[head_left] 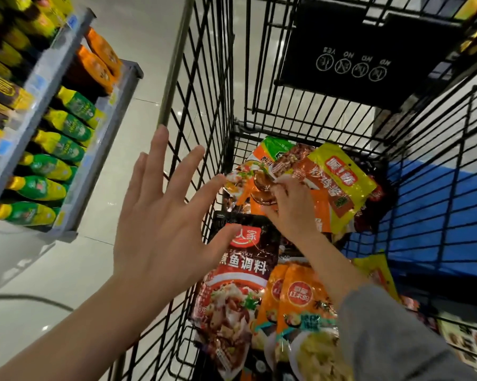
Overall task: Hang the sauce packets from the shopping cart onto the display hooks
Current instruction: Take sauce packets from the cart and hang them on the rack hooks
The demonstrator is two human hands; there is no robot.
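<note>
Right hand (289, 207) inside the cart (209, 111), fingers pinching the lower edges of a fanned bunch of packets (308, 174) held above other packets (240, 284) on the cart floor. Left hand (160, 215) spread flat, grasping nothing, outside the cart's left wall, near the bunch. Shelf (39, 105) of bottles at left.
</note>
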